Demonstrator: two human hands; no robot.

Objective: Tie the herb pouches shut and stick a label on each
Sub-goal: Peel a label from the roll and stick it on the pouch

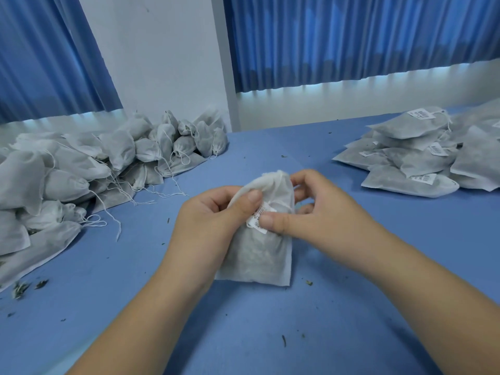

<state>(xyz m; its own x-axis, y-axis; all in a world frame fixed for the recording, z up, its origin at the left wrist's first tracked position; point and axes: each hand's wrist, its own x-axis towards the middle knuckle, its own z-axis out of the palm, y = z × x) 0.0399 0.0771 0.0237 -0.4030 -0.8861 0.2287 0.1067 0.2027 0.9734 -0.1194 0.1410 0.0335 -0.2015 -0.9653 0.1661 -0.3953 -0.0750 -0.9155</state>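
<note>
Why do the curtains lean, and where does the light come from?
Head view: the wide-angle lens likely tilts the curtains and bows their hem; daylight glows under it; the label on the pouch is too blurred to read.

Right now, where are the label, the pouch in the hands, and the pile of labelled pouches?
label (257, 219): head view, its printed face.
held pouch (257, 255): head view, lower body.
pile of labelled pouches (422, 161): head view, a middle pouch.
</note>
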